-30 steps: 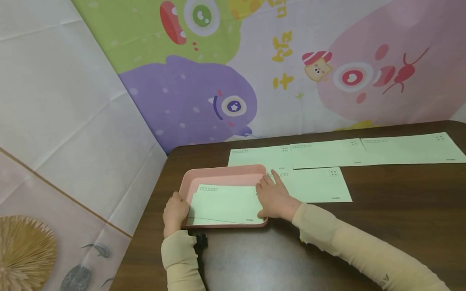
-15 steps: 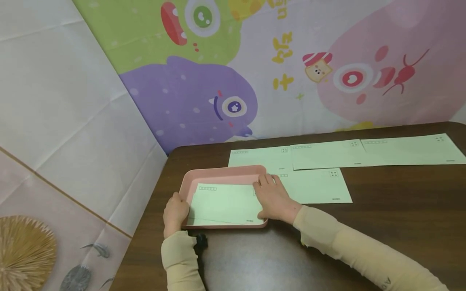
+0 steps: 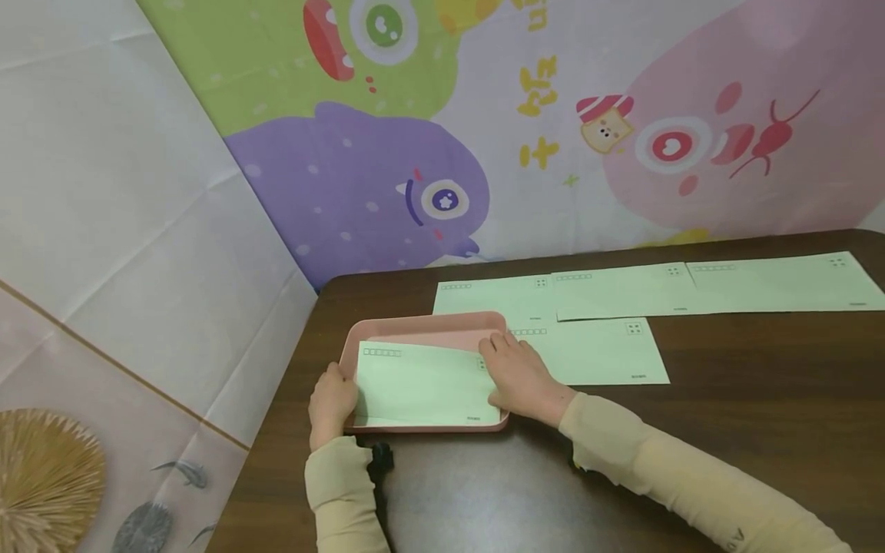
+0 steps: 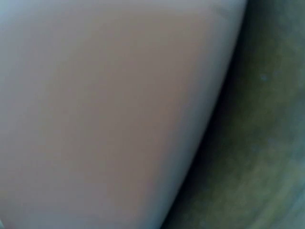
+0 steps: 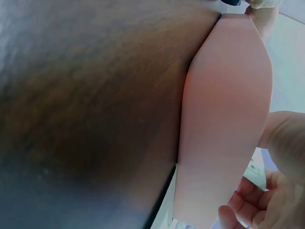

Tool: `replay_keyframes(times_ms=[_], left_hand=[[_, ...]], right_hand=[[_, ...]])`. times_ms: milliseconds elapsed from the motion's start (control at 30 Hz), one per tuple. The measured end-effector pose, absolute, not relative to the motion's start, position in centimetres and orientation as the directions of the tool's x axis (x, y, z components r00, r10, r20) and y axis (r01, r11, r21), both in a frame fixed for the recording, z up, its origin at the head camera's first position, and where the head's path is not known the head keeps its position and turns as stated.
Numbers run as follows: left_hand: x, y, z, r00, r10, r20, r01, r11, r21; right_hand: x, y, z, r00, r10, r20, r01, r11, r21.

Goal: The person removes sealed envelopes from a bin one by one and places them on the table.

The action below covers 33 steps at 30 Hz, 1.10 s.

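Observation:
A pink tray [image 3: 429, 329] stands at the left of the dark table, with pale green envelopes inside it. My left hand [image 3: 333, 403] grips the tray's left wall; in the left wrist view the tray wall [image 4: 105, 114] fills most of the picture, blurred. At the tray's right end, my right hand [image 3: 522, 376] holds the right edge of the top envelope [image 3: 422, 388], which lies slightly askew over another. In the right wrist view, that hand's curled fingers [image 5: 252, 205] and thumb [image 5: 286, 138] are at the tray's rim, an envelope corner [image 5: 256, 169] showing between them.
Three envelopes [image 3: 622, 292] lie in an overlapping row along the back of the table. Another envelope [image 3: 594, 353] lies in front of them, partly behind the tray and right hand. A cartoon-printed cloth [image 3: 539, 215] hangs behind the table [image 3: 747, 384].
My right fingers have drawn in over the tray's right end. The top envelope has shifted left, its upper left corner nearer the tray's left wall. My left hand stays on the tray.

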<state>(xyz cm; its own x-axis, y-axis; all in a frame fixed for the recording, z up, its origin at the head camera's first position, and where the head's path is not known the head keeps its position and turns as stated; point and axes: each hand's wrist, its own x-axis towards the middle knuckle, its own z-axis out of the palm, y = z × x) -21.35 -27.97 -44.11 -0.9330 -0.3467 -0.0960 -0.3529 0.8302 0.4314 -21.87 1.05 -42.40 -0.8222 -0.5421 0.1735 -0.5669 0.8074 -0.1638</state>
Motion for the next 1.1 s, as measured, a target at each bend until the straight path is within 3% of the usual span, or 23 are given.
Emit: replay_keyframes(times_ms=[267,533,1100], left_hand=[[-21.2,-27.9,-43.8,-0.935,-0.339,-0.101,-0.349,0.833,0.429],[-21.2,-27.9,-44.0,-0.932,-0.342,-0.119,-0.358,0.823,0.441],[-21.2,-27.9,-43.9,-0.937,-0.335,-0.102,-0.345,0.829,0.441]], right_hand=[[-22.1,1.6,-42.3,-0.875,-0.471,0.109,-0.450,0.711,-0.541],[-22.0,2.0,-42.5,-0.910,-0.411,0.048,-0.288,0.545,-0.788],[-21.7,2.8,-43.3,-0.929,-0.340,0.145,-0.305,0.483,-0.821]])
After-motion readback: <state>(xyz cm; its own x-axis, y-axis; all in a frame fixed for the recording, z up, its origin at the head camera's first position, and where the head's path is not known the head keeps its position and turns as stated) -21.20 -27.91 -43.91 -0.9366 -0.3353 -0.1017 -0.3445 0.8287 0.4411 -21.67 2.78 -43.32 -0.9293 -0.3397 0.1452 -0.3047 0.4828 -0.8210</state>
